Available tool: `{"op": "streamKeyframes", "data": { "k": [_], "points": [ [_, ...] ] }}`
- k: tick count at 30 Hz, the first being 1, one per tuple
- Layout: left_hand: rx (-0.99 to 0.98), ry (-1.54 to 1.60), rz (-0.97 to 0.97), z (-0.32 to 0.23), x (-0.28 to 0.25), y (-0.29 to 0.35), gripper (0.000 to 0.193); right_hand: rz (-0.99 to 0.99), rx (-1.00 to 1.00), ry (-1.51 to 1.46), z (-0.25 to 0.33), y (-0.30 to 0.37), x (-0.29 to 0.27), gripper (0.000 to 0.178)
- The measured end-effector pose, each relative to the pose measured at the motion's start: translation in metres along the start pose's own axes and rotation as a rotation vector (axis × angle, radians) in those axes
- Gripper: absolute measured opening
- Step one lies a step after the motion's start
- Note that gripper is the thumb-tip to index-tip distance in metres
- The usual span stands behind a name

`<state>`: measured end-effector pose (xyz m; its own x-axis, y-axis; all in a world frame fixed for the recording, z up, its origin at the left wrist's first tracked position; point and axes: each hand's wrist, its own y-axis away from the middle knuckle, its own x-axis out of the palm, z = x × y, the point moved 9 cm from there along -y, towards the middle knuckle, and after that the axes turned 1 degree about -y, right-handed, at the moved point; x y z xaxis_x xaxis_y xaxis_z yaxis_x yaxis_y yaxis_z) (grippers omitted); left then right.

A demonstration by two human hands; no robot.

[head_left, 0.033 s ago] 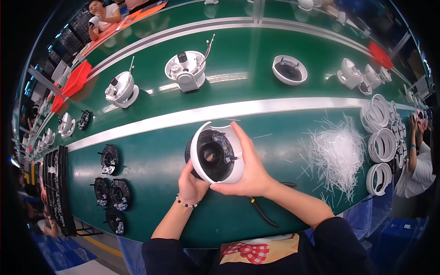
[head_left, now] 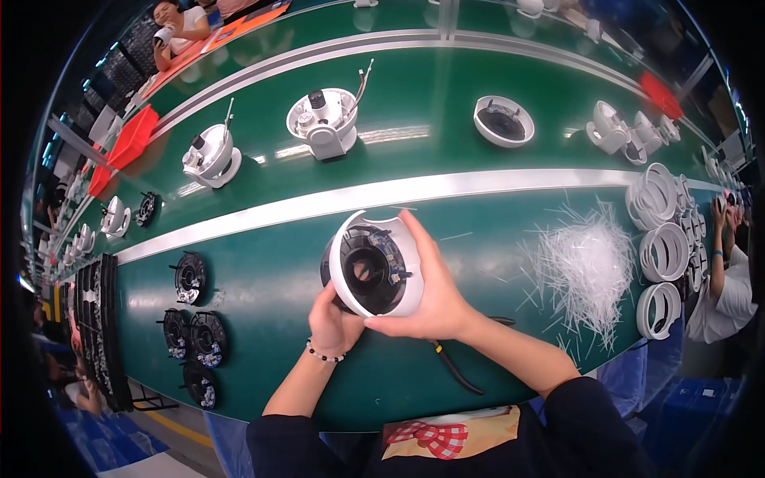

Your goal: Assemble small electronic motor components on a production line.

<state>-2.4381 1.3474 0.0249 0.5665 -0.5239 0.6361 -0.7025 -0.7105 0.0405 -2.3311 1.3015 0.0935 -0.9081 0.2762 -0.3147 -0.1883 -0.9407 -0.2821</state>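
Note:
Between my two hands is a white round camera housing (head_left: pixel 410 288), tilted so that its open side faces up toward me. Inside it sits a black round plate (head_left: pixel 377 293) with a blue circuit board (head_left: pixel 388 253) along one side and a hole in the middle. My right hand (head_left: pixel 437 299) wraps round the right side of the white shell, thumb along its lower rim. My left hand (head_left: pixel 333 321), with a beaded bracelet at its wrist, grips the lower left from below; its fingertips are partly hidden behind the shell. Black-and-yellow pliers (head_left: pixel 456 370) lie below my right forearm.
Several black round plates with boards (head_left: pixel 209 338) lie at left. To the right are a heap of thin clear strips (head_left: pixel 586 267) and stacked white rings (head_left: pixel 664 253). Beyond the white rail (head_left: pixel 382 191) stand white camera bodies (head_left: pixel 323 123) and a white dome (head_left: pixel 504 142). Other people sit around.

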Motion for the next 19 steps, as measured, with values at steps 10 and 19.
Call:
{"op": "streamKeyframes", "data": {
  "k": [10,19],
  "points": [
    [-0.149,0.334,-0.059,-0.001,0.009,-0.025,0.063,0.093,-0.015,-0.032,-0.001,0.002,0.003,0.117],
    [-0.118,0.265,0.038,0.007,0.025,-0.032,0.057,0.076,-0.032,0.106,0.003,0.006,0.001,0.115]
  ]
}}
